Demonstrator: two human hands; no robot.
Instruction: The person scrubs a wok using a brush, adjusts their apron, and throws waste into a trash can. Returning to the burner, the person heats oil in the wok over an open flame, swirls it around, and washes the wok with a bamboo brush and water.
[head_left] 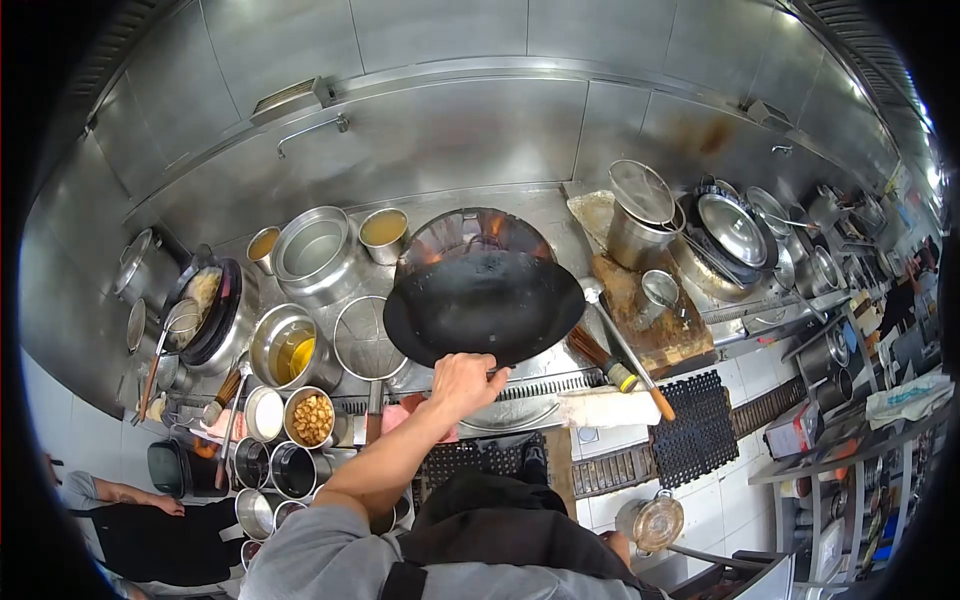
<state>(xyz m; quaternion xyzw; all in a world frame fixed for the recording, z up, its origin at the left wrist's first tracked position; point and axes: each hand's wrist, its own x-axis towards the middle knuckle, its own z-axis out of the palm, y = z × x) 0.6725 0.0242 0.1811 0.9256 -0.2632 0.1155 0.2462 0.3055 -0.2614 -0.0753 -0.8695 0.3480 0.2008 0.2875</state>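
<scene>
A black wok (484, 310) sits at the burner, its dark inside tipped towards me and bare of food. Behind its far rim, an orange glow shows in the burner opening (475, 232). My left hand (466, 385) is closed on the wok's near edge, fingers wrapped over it; any handle there is hidden. Only a bit of bare skin from my right arm shows beside my dark apron, and my right hand is out of sight. Right of the wok lie a bamboo brush (598, 358) and a ladle (630, 345). Left of it rests a wire strainer (371, 338).
A pot of yellow oil (290, 347) and a container of browned pieces (310, 418) stand at left. Larger pots (316, 250) line the back. A chopping board (650, 315) lies at right. Another person (150, 520) is at lower left; a lidded pot (655, 522) stands lower right.
</scene>
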